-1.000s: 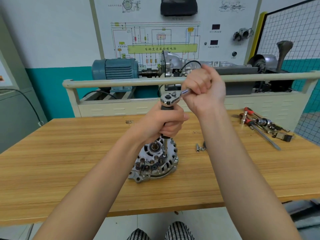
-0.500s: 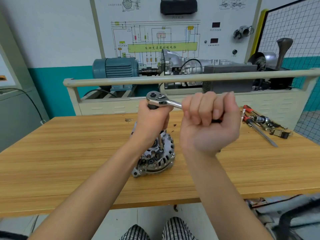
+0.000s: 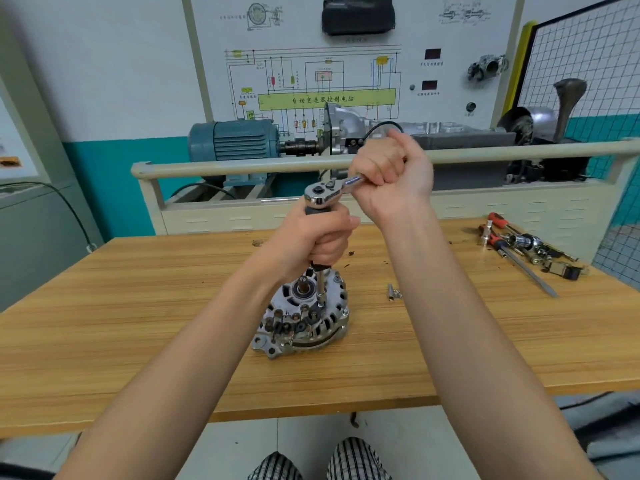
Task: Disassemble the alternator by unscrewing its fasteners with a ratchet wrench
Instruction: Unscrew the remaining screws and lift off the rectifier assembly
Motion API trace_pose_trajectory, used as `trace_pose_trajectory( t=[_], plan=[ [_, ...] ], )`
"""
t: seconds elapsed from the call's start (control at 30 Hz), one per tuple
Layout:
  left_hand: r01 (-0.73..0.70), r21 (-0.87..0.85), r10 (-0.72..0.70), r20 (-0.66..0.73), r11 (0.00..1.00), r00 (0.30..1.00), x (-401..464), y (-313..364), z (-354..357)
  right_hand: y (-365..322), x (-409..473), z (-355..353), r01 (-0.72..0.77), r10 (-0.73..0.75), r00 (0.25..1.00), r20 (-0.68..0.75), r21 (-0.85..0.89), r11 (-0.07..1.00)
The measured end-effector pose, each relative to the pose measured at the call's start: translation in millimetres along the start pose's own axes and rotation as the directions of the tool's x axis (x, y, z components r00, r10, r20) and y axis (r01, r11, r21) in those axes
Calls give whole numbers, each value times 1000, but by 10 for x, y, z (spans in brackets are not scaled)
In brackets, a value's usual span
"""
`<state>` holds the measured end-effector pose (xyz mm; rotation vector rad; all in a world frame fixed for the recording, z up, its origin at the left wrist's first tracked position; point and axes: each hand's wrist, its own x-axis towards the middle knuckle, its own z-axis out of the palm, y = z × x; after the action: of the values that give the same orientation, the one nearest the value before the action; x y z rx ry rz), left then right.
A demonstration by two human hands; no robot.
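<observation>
At the middle of the wooden bench (image 3: pixel 104 341) the alternator (image 3: pixel 304 320) sits on its face, open end up; the left hand (image 3: pixel 315 240) is curled round the upright extension bar (image 3: pixel 321 285) just under the ratchet wrench (image 3: pixel 323 194) head, hiding most of the bar, whose tip meets a fastener on the alternator's top. The right hand (image 3: pixel 391 178) is fisted round the wrench handle, covering it; loose bolts (image 3: pixel 393 292) lie just right of the alternator; screwdrivers and sockets (image 3: pixel 519 247) lie scattered at the far right; a blue motor (image 3: pixel 235 140) stands beyond the rail (image 3: pixel 242 164).

Silver alternator (image 3: pixel 304 320) on tan wood-grain table (image 3: pixel 104 323); chrome ratchet wrench (image 3: pixel 325 194); red-handled screwdrivers (image 3: pixel 498 230).
</observation>
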<state>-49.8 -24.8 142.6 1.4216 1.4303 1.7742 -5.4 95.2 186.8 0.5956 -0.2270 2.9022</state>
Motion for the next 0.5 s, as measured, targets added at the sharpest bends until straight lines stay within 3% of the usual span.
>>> trace_pose_trajectory(
  t=[0.07, 0.13, 0.23, 0.33, 0.4, 0.5],
  plan=[
    [-51, 1, 51, -129, 999, 990, -43, -20, 21, 84, -177, -8, 175, -171, 983, 62, -63, 983],
    [-89, 32, 95, -284, 995, 954, -60, -43, 77, 204, -397, -34, 381, -357, 920, 160, -154, 912],
    [-90, 103, 129, -504, 991, 854, -51, -71, 174, 456, -676, -92, 664, -552, 731, 401, -234, 710],
    [-127, 199, 221, -580, 972, 784, -54, -107, 240, 622, -777, -166, 809, -603, 558, 570, -214, 547],
    [-142, 204, 236, -578, 969, 781, -64, -121, 257, 574, -765, -156, 784, -593, 595, 543, -229, 577],
    [-120, 216, 214, -492, 969, 844, -84, -107, 198, 319, -640, -63, 597, -506, 790, 345, -250, 762]
  ],
)
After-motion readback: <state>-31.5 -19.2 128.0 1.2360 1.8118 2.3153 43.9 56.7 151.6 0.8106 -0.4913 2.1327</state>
